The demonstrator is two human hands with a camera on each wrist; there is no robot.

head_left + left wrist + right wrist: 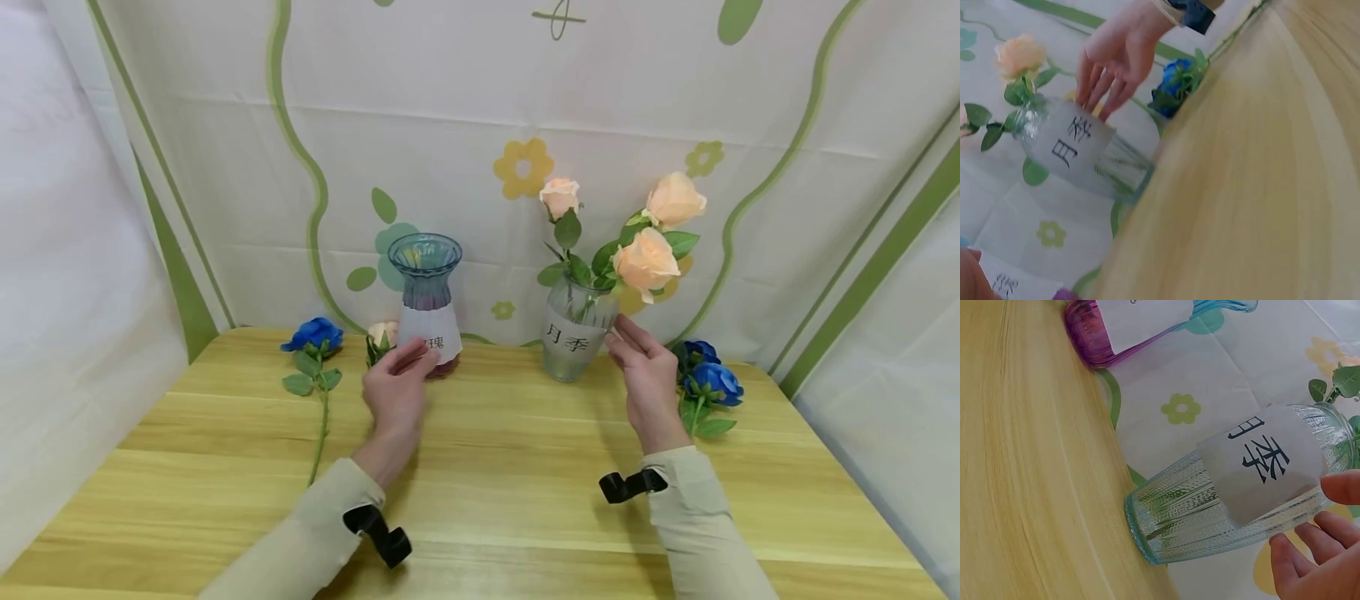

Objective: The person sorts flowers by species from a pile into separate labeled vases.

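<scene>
A clear glass vase [564,360] with a paper label stands at the table's back, holding three peach roses [648,260]. At its right side is my right hand [651,385]; in the right wrist view the fingers [1319,540] are loosely bent beside the glass, not wrapped round it. My left hand [396,387] is at the lower left of a blue-and-purple glass vase [426,287], its fingers in front of the label, part of which they hide. Whether they touch it I cannot tell. A pale peach rose [383,333] is partly hidden behind that hand.
A blue rose [313,335] lies on the wooden table [510,492] at the left, its stem towards the front. Blue roses [715,383] lie right of my right hand. A patterned white cloth [480,125] hangs close behind the vases.
</scene>
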